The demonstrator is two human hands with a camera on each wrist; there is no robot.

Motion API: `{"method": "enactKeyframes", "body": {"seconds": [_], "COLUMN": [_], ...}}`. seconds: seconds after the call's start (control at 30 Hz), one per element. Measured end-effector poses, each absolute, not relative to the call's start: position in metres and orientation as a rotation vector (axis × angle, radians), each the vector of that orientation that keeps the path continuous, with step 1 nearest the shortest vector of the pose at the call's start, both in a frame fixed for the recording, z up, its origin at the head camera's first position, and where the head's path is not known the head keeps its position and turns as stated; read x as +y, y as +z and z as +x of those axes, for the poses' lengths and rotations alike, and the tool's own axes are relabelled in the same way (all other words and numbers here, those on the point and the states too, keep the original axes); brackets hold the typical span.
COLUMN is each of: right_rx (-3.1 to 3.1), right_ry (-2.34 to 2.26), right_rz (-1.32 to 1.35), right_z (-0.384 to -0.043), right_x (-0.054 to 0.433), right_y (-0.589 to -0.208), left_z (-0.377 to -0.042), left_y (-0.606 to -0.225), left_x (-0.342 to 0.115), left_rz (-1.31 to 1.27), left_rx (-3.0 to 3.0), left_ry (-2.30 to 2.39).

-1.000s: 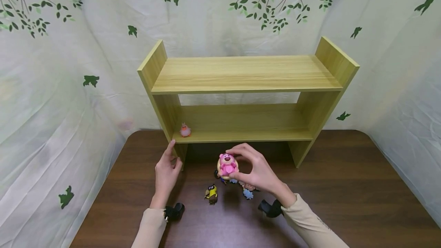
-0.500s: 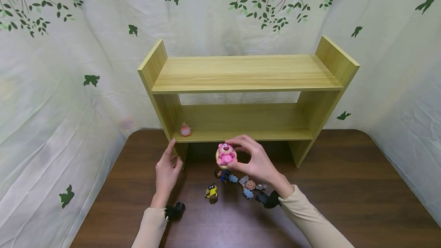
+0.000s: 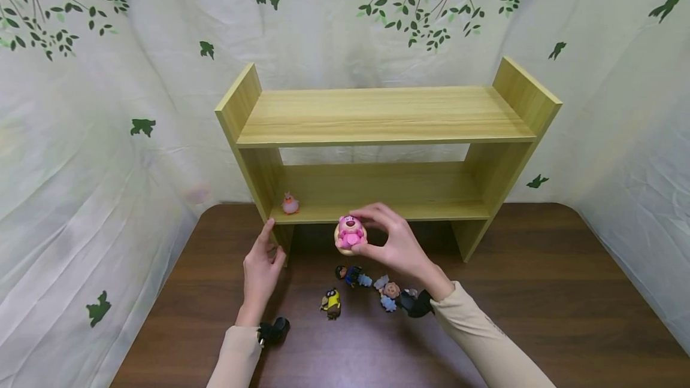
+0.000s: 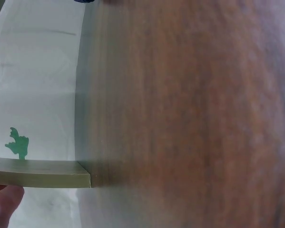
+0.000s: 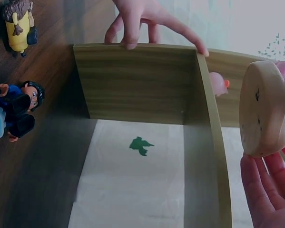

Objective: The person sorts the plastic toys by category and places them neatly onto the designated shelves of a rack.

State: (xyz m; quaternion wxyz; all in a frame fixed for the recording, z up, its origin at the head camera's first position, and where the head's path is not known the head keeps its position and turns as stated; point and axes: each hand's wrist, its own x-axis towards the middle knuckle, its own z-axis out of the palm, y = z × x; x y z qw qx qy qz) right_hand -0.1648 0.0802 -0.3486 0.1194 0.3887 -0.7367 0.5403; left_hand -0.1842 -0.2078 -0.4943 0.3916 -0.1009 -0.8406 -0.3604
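My right hand [image 3: 396, 241] pinches a pink bear figurine [image 3: 350, 232] between thumb and fingers, in front of the middle shelf's front edge. Its pale round base [image 5: 263, 109] faces the right wrist camera. My left hand [image 3: 261, 265] touches the left side panel of the wooden shelf unit [image 3: 388, 115], index finger extended to the corner by the middle shelf; in the left wrist view only a fingertip [image 4: 8, 202] shows beside the panel. A small pink duck-like figurine [image 3: 290, 203] stands at the left end of the middle shelf.
On the brown table [image 3: 539, 292] lie a yellow figurine with brown hair [image 3: 331, 303], a dark-haired figurine in blue [image 3: 349, 275] and a figurine with pale blue parts [image 3: 389, 291]. A white leaf-patterned curtain [image 3: 135, 76] hangs behind and at both sides.
My right hand has lifted the bear figurine up and slightly left, toward the middle shelf, uncovering the figurines beneath. The left hand stays at the panel.
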Motion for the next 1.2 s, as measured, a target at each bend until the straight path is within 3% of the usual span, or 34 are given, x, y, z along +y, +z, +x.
{"method": "enactKeyframes", "body": {"seconds": [0.53,0.77,1.2], "right_rx": [-2.192,-2.208,-2.195], "right_ry": [1.596,1.607,1.603], "right_rz": [1.069,1.045,1.046], "right_z": [-0.177,-0.205,-0.210], "right_x": [0.070,0.068,0.058], "right_y": [-0.343,-0.372,-0.362], "left_z": [-0.182,-0.182,-0.183], "left_y": [-0.492,-0.492,-0.495], "left_x": [-0.206,-0.207,-0.207], "left_rz": [-0.245,-0.250,-0.243], "left_rx": [-2.138,-2.135,-2.135], "left_ry": [-0.930,-0.926,-0.908]}}
